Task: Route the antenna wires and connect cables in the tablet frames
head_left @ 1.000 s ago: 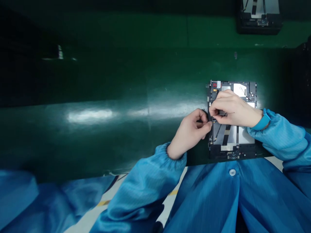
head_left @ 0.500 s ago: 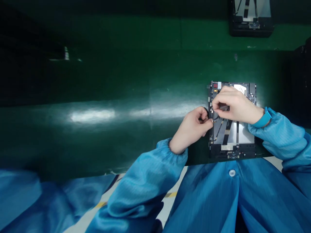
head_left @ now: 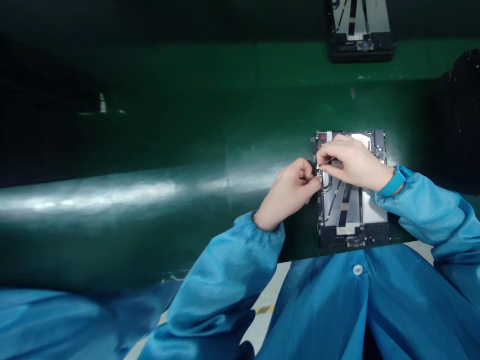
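Note:
An opened tablet-like device (head_left: 369,210) lies near the bench's front edge, its inner side up, showing a silver plate, dark flat cables (head_left: 345,205) and small parts along its frame. At the device's left edge, my left hand (head_left: 290,187) is closed, thumb and forefinger pinched against the frame. What sits between those fingertips is too small to make out. Over the upper part of the device, my right hand (head_left: 352,162) is also closed in a pinch at the left edge, just above my left fingertips. A thin line shows between its fingers, but its kind is unclear.
A second opened device (head_left: 362,42) rests on a dark stack or holder at the back of the green bench (head_left: 187,135). Dark objects (head_left: 459,110) stand at the right. Another person's blue sleeve (head_left: 56,320) is at the lower left.
Both hands have moved slightly up along the device's left edge, still pinched. The whole view has shifted a little, so the devices appear farther left.

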The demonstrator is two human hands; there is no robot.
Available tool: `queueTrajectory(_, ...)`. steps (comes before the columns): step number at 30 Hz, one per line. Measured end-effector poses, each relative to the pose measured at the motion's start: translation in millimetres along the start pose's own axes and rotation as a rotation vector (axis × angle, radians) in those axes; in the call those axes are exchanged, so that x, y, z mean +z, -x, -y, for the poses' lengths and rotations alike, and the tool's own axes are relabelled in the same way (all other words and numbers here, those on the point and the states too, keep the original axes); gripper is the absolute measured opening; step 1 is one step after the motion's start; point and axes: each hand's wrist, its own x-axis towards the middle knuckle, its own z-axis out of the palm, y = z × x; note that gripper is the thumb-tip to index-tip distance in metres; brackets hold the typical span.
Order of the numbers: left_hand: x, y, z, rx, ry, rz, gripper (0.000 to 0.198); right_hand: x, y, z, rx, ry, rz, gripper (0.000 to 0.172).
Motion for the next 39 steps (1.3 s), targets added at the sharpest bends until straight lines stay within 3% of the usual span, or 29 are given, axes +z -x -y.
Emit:
queueTrajectory(8,2.8,-7,-19,-0.130,-0.059,0.001,0.029,-1,0,0,0.066,0.025,-0.070,0.011)
queueTrajectory(16,-2.0,-30,-29,-0.095,0.048,-0.011,0.033,-7,-1,2,0.270,-0.008,-0.197,0.010)
queueTrajectory(28,1.0,-36,-15,-0.007,-0.002,-0.039,0.034,-1,1,-6,0.259,0.063,-0.219,0.014)
queueTrajectory(31,6.8,-40,-13,0.034,-0.036,-0.096,0.037,-3,2,-5,0.208,0.083,-0.290,0.013)
queueTrajectory(35,11.5,-40,-13,0.087,-0.175,-0.183,0.034,-15,22,5,0.154,0.202,-0.489,0.011)
queueTrajectory(37,8.6,-34,-14,0.102,-0.281,-0.203,0.028,-21,44,9,0.244,0.247,-0.572,0.017)
queueTrajectory(39,3.9,-23,-11,0.124,-0.395,-0.207,0.016,-21,72,10,0.395,0.229,-0.621,0.034)
